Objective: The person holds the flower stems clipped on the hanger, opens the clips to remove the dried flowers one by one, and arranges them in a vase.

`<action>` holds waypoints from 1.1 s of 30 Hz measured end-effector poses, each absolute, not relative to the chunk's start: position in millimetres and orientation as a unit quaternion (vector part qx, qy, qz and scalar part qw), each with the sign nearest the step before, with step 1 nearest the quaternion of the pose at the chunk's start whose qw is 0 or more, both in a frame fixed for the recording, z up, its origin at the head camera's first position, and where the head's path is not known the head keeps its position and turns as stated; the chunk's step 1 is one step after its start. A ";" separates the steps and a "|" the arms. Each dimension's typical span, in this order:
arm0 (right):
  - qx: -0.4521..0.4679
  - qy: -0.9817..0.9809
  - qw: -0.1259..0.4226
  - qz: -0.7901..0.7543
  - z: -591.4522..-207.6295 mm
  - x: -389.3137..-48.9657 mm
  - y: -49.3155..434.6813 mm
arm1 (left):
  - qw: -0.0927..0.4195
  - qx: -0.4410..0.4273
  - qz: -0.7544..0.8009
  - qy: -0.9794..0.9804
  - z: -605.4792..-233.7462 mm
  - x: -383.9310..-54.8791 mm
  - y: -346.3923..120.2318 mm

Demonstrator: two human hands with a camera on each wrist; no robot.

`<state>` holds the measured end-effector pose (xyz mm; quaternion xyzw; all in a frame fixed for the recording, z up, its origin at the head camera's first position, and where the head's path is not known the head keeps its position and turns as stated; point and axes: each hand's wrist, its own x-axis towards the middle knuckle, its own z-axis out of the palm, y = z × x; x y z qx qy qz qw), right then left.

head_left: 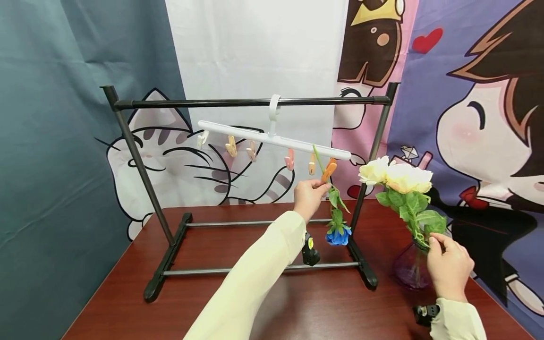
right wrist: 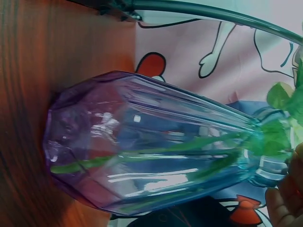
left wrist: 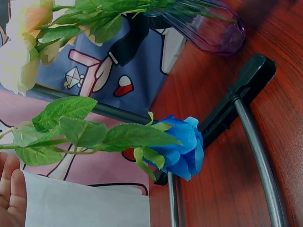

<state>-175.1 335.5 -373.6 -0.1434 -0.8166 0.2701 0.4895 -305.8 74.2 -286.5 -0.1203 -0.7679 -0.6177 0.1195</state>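
Note:
In the head view my left hand (head_left: 310, 196) reaches up to an orange clothespin (head_left: 329, 170) at the right end of a white hanger (head_left: 255, 137) and pinches its lower end. A blue rose (head_left: 338, 236) hangs head down there, its green stem crossing the clothespin and jutting above it. The left wrist view shows the blue rose (left wrist: 177, 146) and its leaves beyond my curled fingers (left wrist: 18, 189). At the right, my right hand (head_left: 450, 264) pinches a stem at the mouth of a purple-blue glass vase (right wrist: 156, 146). White and pale yellow flowers (head_left: 395, 177) rise from it.
A black rack (head_left: 204, 104) carries the hanger, which tilts down to the right. Several pastel clothespins hang along it, such as a pink one (head_left: 289, 159). The rack's feet (head_left: 363, 264) stand on a red-brown table (head_left: 323, 307), left of the vase. Printed cloths hang behind.

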 end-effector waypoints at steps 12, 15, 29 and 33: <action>-0.120 -0.764 0.561 0.297 -354.0 -177.4 321.3 | 0.142 -0.129 -0.579 -0.793 -290.0 -300.6 73.9; -0.112 -0.743 0.590 0.297 -344.9 -181.1 314.6 | 0.144 -0.137 -0.567 -0.799 -288.2 -298.2 74.9; -0.008 -0.708 0.627 0.326 -298.6 -204.3 260.7 | 0.123 -0.166 -0.585 -0.784 -294.6 -288.3 74.8; 0.087 -0.740 0.596 0.300 -291.0 -216.9 242.6 | 0.116 -0.166 -0.596 -0.777 -297.7 -286.3 76.3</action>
